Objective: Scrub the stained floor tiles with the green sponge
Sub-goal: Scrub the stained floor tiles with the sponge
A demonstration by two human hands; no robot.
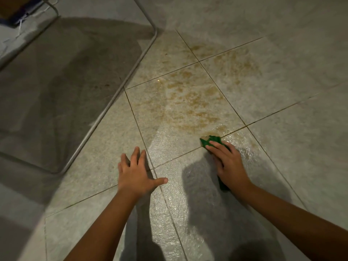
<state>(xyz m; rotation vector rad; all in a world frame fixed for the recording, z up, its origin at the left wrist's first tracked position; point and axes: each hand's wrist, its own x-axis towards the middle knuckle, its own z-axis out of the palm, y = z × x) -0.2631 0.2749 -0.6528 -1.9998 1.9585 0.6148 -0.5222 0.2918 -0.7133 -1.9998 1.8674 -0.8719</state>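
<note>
Brown-orange stains (pixel 190 102) spread over several grey floor tiles in the middle of the view. At the stain's near right edge lies the green sponge (pixel 207 141), pressed flat onto the wet tile by my right hand (pixel 228 164), whose straight fingers lie on top of it. A green bit also shows under that wrist. My left hand (pixel 136 173) rests flat on the floor to the left, fingers spread, holding nothing.
A metal tube frame (pixel 120 89) runs diagonally across the floor on the left, bending near the top (pixel 155 32). Its shadow darkens the tiles at left. A box with white cords (pixel 17 14) sits at the top left corner. Wet sheen covers the tiles near my hands.
</note>
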